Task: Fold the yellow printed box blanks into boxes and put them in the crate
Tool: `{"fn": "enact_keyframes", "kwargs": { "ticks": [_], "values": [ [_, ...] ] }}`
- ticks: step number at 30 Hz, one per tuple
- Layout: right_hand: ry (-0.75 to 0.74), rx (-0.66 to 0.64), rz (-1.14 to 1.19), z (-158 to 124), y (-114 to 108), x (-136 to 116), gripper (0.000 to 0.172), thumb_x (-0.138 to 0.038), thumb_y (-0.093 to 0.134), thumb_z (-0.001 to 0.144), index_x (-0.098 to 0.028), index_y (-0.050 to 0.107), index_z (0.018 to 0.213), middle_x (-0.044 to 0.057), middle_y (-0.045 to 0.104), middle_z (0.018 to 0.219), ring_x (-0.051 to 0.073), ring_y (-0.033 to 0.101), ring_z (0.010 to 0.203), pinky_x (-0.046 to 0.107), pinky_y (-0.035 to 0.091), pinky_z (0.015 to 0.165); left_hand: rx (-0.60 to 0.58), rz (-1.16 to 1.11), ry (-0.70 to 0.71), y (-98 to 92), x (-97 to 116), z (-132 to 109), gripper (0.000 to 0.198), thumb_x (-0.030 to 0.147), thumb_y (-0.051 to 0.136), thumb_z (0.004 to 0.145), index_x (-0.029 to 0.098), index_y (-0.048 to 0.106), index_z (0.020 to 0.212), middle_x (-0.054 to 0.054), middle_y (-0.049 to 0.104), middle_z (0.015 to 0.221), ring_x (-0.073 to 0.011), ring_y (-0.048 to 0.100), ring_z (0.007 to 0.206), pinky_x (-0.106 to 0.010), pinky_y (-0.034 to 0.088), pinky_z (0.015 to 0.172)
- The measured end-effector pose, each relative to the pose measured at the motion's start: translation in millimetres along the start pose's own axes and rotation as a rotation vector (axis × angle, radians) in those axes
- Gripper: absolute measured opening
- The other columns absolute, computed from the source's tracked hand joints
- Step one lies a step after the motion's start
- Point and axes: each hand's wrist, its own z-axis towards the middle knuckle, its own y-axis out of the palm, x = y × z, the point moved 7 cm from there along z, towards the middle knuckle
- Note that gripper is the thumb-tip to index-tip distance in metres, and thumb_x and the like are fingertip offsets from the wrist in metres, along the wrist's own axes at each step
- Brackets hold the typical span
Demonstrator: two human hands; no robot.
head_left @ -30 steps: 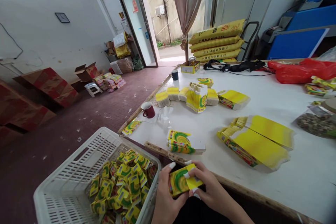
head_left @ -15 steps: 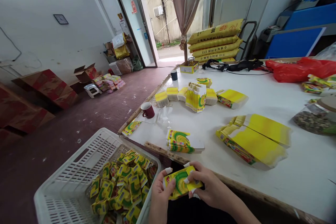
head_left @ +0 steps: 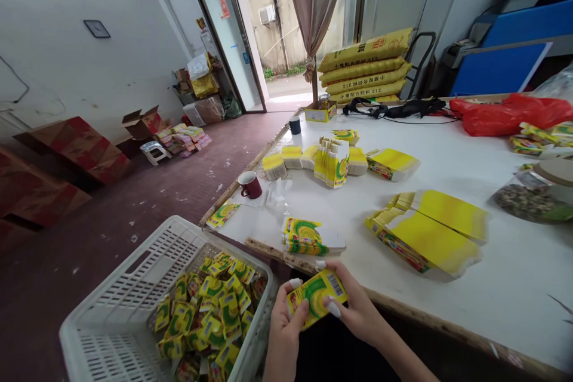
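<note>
A small yellow and green box (head_left: 317,298) is held between both hands just below the table's front edge. My left hand (head_left: 286,322) grips its left end, thumb on the front face. My right hand (head_left: 351,304) grips the right end beside a barcode, with white coverings on the fingertips. To the left, a white plastic basket (head_left: 111,268) holds many similar yellow packets (head_left: 228,310). On the white table (head_left: 340,206), just beyond the hands, lies a small stack of flat yellow-green cartons (head_left: 304,236).
Larger stacks of yellow cartons (head_left: 430,236) lie right of centre. A maroon mug (head_left: 249,185) stands near the table's left edge, a dark mug (head_left: 295,126) farther back. A glass jar (head_left: 532,194) and a red bag (head_left: 505,114) are at the right.
The box has turned in my hands, and its barcode end now shows. My right fingers have shifted on it. Both hands sit slightly farther right, and the view has moved a little.
</note>
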Motion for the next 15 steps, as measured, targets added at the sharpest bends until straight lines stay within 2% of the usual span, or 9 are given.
{"fn": "enact_keyframes", "kwargs": {
  "ticks": [3,5,6,8,9,10,12,14,15],
  "values": [
    [-0.021,0.229,-0.091,2.2,-1.2,-1.5,0.011,-0.031,0.053,0.095,-0.022,0.056,0.099,0.006,0.063,0.092,0.022,0.062,0.087,0.035,0.053,0.082,-0.006,0.108,-0.003,2.7,3.1,-1.9,0.059,0.049,0.081,0.075,0.018,0.057,0.119,-0.01,0.074,0.107,-0.0251,0.072,0.099,-0.037,0.055,0.092],
    [-0.028,0.237,-0.11,3.0,8.4,0.6,0.013,-0.029,0.054,0.093,-0.022,0.056,0.103,0.006,0.062,0.093,0.022,0.062,0.087,0.036,0.053,0.082,-0.002,0.183,-0.008,-3.6,5.9,0.2,0.06,0.048,0.081,0.074,0.018,0.056,0.12,-0.01,0.072,0.11,-0.0238,0.072,0.099,-0.037,0.055,0.093],
    [-0.016,0.192,-0.104,4.3,14.8,3.1,0.024,-0.029,0.058,0.09,-0.021,0.055,0.113,0.007,0.063,0.099,0.022,0.063,0.089,0.038,0.054,0.083,0.022,0.204,0.001,-12.1,8.6,2.2,0.062,0.049,0.08,0.074,0.018,0.055,0.121,-0.01,0.072,0.111,-0.0233,0.072,0.097,-0.037,0.055,0.092],
    [0.003,0.109,-0.046,8.4,21.0,6.9,0.049,-0.033,0.066,0.086,-0.02,0.047,0.13,0.011,0.062,0.111,0.022,0.065,0.091,0.039,0.056,0.083,0.147,0.305,0.074,-43.3,21.0,6.1,0.062,0.049,0.079,0.073,0.02,0.053,0.121,-0.008,0.071,0.108,-0.0223,0.071,0.094,-0.038,0.056,0.091],
    [0.009,0.085,-0.029,12.1,19.6,7.6,0.055,-0.034,0.068,0.085,-0.02,0.045,0.134,0.011,0.061,0.115,0.022,0.066,0.091,0.039,0.057,0.082,0.264,0.389,0.147,-66.2,32.1,6.4,0.058,0.049,0.077,0.074,0.021,0.053,0.119,-0.007,0.069,0.106,-0.0223,0.07,0.095,-0.039,0.056,0.091],
    [0.011,0.08,-0.035,17.1,14.7,7.4,0.054,-0.035,0.068,0.086,-0.02,0.047,0.133,0.011,0.062,0.115,0.022,0.066,0.089,0.038,0.058,0.081,0.408,0.499,0.232,-91.9,45.8,4.5,0.055,0.049,0.076,0.074,0.021,0.053,0.116,-0.006,0.068,0.102,-0.0228,0.069,0.093,-0.041,0.056,0.091],
    [0.01,0.109,-0.139,31.9,-1.5,5.1,0.032,-0.03,0.064,0.089,-0.021,0.057,0.119,0.009,0.065,0.107,0.021,0.066,0.087,0.037,0.056,0.081,0.68,0.73,0.374,-141.7,72.4,-3.2,0.049,0.049,0.072,0.074,0.021,0.051,0.109,-0.004,0.063,0.096,-0.0251,0.067,0.091,-0.048,0.057,0.09],
    [0.019,0.15,-0.347,51.4,-18.0,2.0,0.014,-0.022,0.06,0.092,-0.02,0.064,0.105,0.008,0.068,0.101,0.022,0.065,0.09,0.036,0.053,0.085,0.841,0.941,0.438,-179.5,89.6,-8.5,0.052,0.045,0.079,0.064,0.022,0.049,0.099,-0.002,0.055,0.085,-0.0342,0.06,0.104,-0.061,0.05,0.099],
    [0.047,0.147,-0.486,62.0,-22.8,2.1,0.014,-0.02,0.059,0.093,-0.019,0.065,0.105,0.009,0.069,0.103,0.023,0.064,0.096,0.036,0.052,0.088,0.894,1.002,0.469,-192.6,94.5,-10.7,0.055,0.044,0.081,0.06,0.022,0.048,0.098,-0.002,0.052,0.085,-0.0385,0.055,0.112,-0.066,0.044,0.104]
  ]
}}
